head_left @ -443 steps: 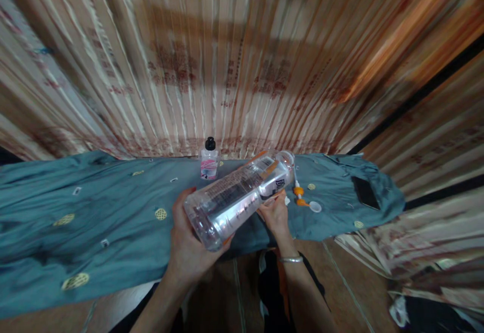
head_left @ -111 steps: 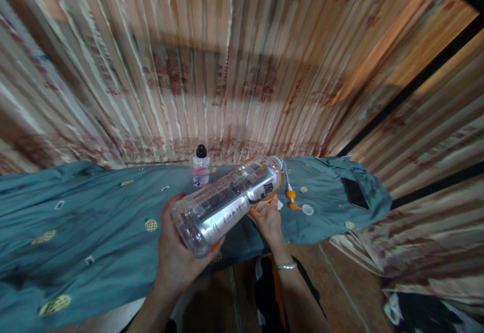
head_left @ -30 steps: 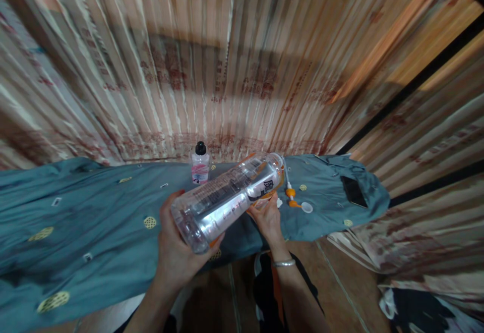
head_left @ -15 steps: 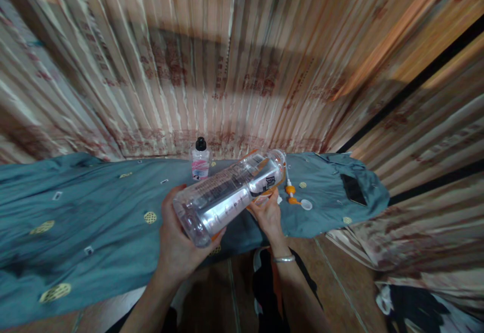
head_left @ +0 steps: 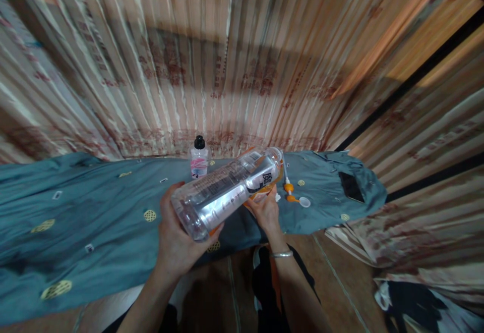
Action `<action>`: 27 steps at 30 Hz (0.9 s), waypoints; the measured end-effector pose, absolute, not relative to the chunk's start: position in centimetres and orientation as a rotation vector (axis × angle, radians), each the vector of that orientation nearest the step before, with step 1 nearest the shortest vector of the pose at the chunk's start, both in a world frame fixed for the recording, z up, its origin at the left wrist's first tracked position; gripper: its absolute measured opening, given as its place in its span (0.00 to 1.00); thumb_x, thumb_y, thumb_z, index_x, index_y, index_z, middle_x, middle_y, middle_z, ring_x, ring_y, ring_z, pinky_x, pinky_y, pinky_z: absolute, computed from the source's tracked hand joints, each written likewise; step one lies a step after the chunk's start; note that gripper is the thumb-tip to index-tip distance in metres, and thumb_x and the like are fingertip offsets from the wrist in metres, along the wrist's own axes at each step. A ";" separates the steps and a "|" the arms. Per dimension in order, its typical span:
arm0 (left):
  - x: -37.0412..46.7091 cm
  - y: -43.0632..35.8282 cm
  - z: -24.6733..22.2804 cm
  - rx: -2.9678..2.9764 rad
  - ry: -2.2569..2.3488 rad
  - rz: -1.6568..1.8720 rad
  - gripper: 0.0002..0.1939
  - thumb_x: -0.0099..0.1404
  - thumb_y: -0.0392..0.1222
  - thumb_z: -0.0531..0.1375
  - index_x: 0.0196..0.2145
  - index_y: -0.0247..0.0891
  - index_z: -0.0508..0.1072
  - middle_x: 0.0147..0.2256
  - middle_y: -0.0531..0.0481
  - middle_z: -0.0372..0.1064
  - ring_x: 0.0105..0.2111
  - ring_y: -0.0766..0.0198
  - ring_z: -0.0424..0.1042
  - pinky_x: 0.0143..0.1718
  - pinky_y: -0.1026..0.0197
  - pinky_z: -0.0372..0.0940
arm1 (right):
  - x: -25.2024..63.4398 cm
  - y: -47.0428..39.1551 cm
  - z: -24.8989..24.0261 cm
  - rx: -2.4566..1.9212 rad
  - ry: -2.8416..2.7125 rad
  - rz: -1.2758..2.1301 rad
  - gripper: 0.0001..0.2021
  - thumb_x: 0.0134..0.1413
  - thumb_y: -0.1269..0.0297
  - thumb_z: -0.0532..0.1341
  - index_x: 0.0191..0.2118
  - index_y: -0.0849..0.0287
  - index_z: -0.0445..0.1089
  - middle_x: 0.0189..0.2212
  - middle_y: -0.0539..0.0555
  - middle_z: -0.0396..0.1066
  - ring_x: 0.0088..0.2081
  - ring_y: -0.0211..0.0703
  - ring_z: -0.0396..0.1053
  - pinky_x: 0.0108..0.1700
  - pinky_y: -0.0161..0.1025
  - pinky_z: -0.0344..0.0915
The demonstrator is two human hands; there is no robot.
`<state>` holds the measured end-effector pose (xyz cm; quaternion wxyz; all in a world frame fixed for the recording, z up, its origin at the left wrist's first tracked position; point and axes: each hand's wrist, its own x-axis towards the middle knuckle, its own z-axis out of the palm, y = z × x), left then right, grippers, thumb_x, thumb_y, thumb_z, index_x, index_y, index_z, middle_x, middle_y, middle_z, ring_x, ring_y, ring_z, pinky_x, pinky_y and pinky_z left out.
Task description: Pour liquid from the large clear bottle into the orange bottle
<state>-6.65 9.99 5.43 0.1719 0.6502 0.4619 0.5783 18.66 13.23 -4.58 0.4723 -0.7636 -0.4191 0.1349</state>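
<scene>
A large clear bottle with a silver label (head_left: 227,194) is tilted across the middle, its neck toward the upper right. My left hand (head_left: 181,242) is wrapped round its base. Beneath the neck end my right hand (head_left: 265,211) grips an orange object (head_left: 260,196), mostly hidden behind the bottle. An orange pump top (head_left: 289,191) lies on the cloth just right of that hand, beside a small white funnel-like round piece (head_left: 304,202). Behind the clear bottle stands a small bottle with a black cap and pink label (head_left: 199,159).
A green-blue cloth (head_left: 102,212) with yellow patches covers the long surface. A dark phone (head_left: 351,186) lies at its right end. Striped curtains (head_left: 227,70) hang behind. Dark items (head_left: 416,302) are on the floor at lower right.
The view has shifted slightly. Both hands keep their holds, and the clear bottle stays tilted in almost the same position.
</scene>
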 end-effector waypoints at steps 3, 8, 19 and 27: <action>-6.7 10.1 5.5 1.858 1.333 1.633 0.50 0.51 0.51 0.78 0.65 0.44 0.62 0.52 0.43 0.76 0.44 0.49 0.83 0.41 0.49 0.82 | 18.8 13.3 -4.5 -1.886 -1.036 0.339 0.62 0.40 0.43 0.77 0.75 0.70 0.54 0.62 0.78 0.77 0.62 0.75 0.78 0.61 0.61 0.74; -6.7 10.1 5.3 1.865 1.339 1.655 0.49 0.51 0.52 0.77 0.66 0.47 0.61 0.50 0.46 0.76 0.42 0.50 0.83 0.39 0.49 0.82 | 18.8 13.3 -4.6 -1.868 -1.046 0.320 0.61 0.40 0.41 0.77 0.74 0.69 0.56 0.58 0.76 0.79 0.59 0.73 0.79 0.58 0.57 0.76; -7.0 10.1 5.0 1.985 1.328 1.734 0.47 0.55 0.53 0.77 0.67 0.45 0.63 0.52 0.43 0.75 0.41 0.50 0.83 0.37 0.49 0.82 | 18.3 13.2 -3.8 -1.877 -1.030 0.324 0.56 0.39 0.44 0.78 0.70 0.67 0.58 0.56 0.74 0.80 0.58 0.73 0.80 0.58 0.57 0.76; -7.1 10.2 5.0 1.974 1.326 1.708 0.49 0.55 0.50 0.77 0.69 0.48 0.61 0.55 0.43 0.74 0.43 0.47 0.84 0.40 0.46 0.83 | 18.4 13.1 -3.6 -1.835 -1.039 0.358 0.53 0.40 0.46 0.77 0.69 0.67 0.60 0.58 0.75 0.80 0.60 0.72 0.79 0.60 0.56 0.75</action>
